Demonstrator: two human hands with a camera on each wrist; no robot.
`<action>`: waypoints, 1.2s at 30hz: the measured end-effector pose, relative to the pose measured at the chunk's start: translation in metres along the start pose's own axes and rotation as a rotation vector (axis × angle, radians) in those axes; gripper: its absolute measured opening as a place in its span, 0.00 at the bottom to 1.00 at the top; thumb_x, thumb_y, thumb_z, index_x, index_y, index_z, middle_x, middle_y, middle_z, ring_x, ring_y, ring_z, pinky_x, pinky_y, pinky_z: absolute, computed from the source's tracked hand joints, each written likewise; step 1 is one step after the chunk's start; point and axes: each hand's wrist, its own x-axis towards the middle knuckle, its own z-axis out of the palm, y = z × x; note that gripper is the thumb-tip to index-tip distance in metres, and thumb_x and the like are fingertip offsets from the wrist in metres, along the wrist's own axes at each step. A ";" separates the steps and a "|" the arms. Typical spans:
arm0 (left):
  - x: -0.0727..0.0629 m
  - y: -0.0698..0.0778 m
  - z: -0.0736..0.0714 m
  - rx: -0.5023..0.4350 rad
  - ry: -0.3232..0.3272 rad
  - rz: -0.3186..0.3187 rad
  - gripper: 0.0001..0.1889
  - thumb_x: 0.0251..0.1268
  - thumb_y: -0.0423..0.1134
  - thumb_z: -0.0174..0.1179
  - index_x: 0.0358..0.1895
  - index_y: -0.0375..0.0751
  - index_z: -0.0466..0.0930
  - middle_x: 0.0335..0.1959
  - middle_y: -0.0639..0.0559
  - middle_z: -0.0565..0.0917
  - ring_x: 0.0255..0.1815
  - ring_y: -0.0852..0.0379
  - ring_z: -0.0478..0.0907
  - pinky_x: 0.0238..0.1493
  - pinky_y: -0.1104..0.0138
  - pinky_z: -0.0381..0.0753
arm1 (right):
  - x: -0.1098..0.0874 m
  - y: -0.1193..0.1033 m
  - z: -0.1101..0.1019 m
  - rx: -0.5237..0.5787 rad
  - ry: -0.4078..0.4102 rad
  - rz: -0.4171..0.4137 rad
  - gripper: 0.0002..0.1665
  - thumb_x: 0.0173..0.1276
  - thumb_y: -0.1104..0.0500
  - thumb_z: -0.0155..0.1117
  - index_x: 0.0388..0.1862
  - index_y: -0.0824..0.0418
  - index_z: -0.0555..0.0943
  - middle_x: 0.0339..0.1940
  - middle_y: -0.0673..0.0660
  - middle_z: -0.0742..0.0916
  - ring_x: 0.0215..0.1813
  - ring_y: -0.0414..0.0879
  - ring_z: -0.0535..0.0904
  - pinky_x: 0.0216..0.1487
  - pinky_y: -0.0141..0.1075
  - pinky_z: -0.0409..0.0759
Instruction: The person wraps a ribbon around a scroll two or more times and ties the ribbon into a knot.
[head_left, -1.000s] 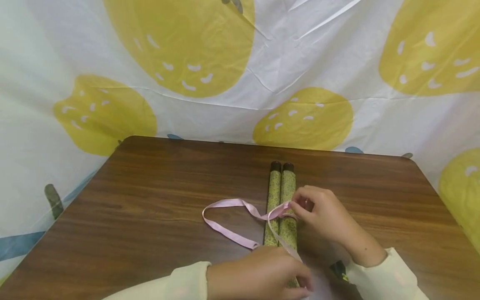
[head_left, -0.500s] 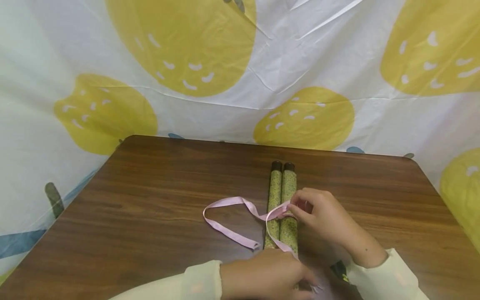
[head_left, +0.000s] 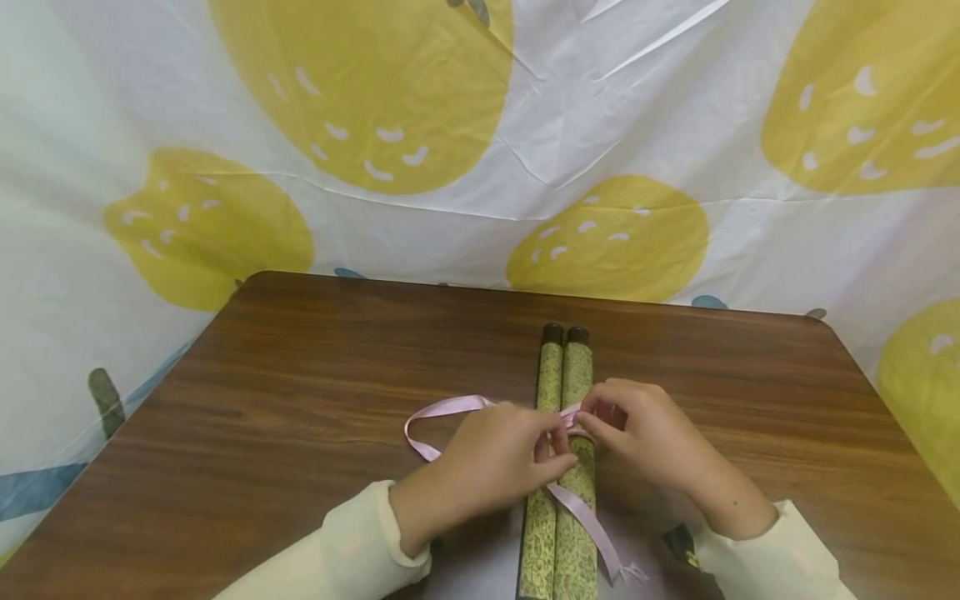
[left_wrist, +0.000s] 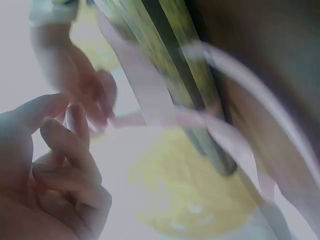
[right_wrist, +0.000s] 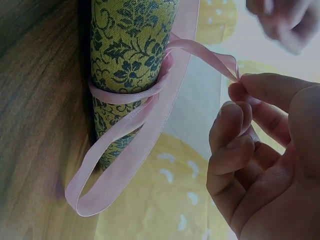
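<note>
A scroll covered in green-gold floral brocade lies on the table as two rolls side by side, with dark end knobs at the far end. A pink ribbon goes around it and crosses at a knot or twist partly hidden by the hands. My right hand pinches a short length of the ribbon between thumb and index finger, right of the rolls. My left hand hovers over the left roll, fingers loosely bent, with no ribbon visible between thumb and fingertips. The frayed ribbon tail lies across the rolls.
Below the scroll, something pale shows on the brown wooden table. A small dark object with yellow sits beside the right sleeve. A white curtain with yellow fruit prints hangs behind the table.
My left hand has let go of the frayed ribbon tail near the front and moved up and left toward the crossing. My right hand keeps its pinch, almost unmoved.
</note>
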 end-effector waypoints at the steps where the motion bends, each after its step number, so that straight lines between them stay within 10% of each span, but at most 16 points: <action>1: 0.003 -0.003 -0.001 0.005 0.015 -0.029 0.08 0.61 0.50 0.70 0.31 0.55 0.82 0.17 0.67 0.76 0.17 0.72 0.69 0.21 0.74 0.68 | 0.000 0.000 0.000 0.004 -0.001 0.002 0.05 0.66 0.59 0.70 0.30 0.52 0.84 0.23 0.41 0.80 0.24 0.31 0.72 0.27 0.28 0.75; 11: 0.021 -0.015 0.010 0.095 0.061 -0.128 0.11 0.60 0.56 0.68 0.36 0.57 0.80 0.18 0.65 0.76 0.17 0.64 0.71 0.18 0.69 0.68 | -0.001 -0.002 0.002 0.011 0.009 -0.012 0.05 0.64 0.61 0.71 0.30 0.51 0.84 0.22 0.41 0.79 0.25 0.33 0.72 0.27 0.28 0.76; 30: 0.025 -0.021 0.014 0.085 0.117 -0.054 0.04 0.62 0.47 0.66 0.32 0.56 0.82 0.18 0.66 0.77 0.18 0.67 0.70 0.19 0.71 0.66 | -0.002 -0.007 0.001 -0.048 0.002 0.014 0.07 0.64 0.62 0.69 0.29 0.50 0.82 0.22 0.40 0.79 0.25 0.33 0.73 0.28 0.29 0.76; 36: 0.027 -0.022 0.009 0.074 0.101 -0.085 0.05 0.63 0.48 0.66 0.31 0.57 0.82 0.18 0.67 0.76 0.18 0.67 0.70 0.19 0.71 0.66 | -0.010 -0.016 0.000 -0.187 -0.135 0.035 0.13 0.63 0.56 0.67 0.22 0.46 0.75 0.18 0.38 0.74 0.22 0.31 0.67 0.24 0.28 0.68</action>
